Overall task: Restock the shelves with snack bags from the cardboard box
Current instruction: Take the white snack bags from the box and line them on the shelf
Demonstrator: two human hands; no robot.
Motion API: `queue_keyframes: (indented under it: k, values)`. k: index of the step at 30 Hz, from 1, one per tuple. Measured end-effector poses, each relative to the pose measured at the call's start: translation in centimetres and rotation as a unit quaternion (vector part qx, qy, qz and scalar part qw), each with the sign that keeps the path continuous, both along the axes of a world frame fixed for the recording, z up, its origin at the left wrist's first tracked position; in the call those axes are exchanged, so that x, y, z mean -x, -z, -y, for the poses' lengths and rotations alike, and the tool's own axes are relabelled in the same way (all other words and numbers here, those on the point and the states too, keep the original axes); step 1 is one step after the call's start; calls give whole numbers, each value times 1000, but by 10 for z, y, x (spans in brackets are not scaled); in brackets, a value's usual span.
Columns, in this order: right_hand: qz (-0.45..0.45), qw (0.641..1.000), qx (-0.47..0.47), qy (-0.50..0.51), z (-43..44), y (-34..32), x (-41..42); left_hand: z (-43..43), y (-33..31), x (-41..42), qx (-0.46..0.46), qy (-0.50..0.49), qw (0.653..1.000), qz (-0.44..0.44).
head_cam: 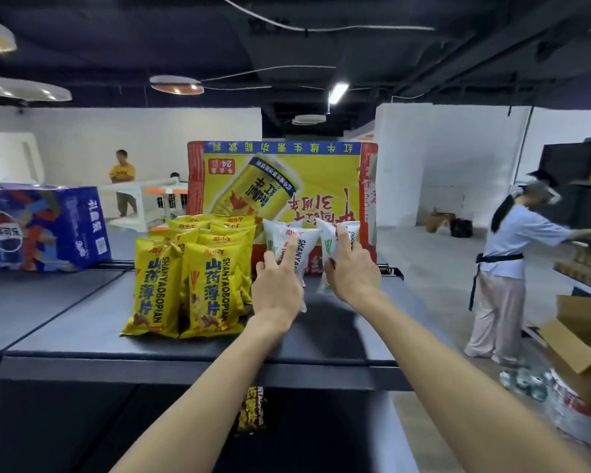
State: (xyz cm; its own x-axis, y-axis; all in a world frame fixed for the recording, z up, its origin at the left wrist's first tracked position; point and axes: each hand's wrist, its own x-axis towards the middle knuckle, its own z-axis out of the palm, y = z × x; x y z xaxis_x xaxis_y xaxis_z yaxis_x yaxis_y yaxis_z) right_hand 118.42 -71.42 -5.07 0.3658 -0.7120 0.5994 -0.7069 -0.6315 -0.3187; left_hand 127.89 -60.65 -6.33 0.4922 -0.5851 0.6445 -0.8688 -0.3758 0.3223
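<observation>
Two white snack bags stand upright on the dark top shelf point(82, 322). My left hand point(276, 285) grips the left white bag point(287, 238), fingers spread over its front. My right hand point(350, 268) holds the right white bag point(328, 244) from its right side. Both bags lean against a yellow and red drink carton point(318, 186) behind them. Just left stand several yellow snack bags point(185, 278) in rows. An open cardboard box point(580, 343) sits at the far right, lower down; I cannot see its contents.
A blue cola carton point(41, 227) lies on the shelf at the left. One yellow bag point(251, 409) shows on the shelf below. A person in a light shirt point(505, 264) works at a shelf on the right. Another person in yellow point(122, 172) stands far back.
</observation>
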Motion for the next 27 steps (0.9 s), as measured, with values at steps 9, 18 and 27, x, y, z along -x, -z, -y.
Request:
queue_keyframes:
  k: [9, 18, 27]
  values:
    - [-32, 999, 9, 23, 52, 0, -47, 45, 9, -29, 15, -62, 998, -10]
    - [-23, 997, 57, 38, 69, 32, -67, 48, 22, -34, 8, -69, 998, -9]
    - [4, 998, -57, -12, 63, 35, -65, 46, 29, -38, 108, -27, 994, -12]
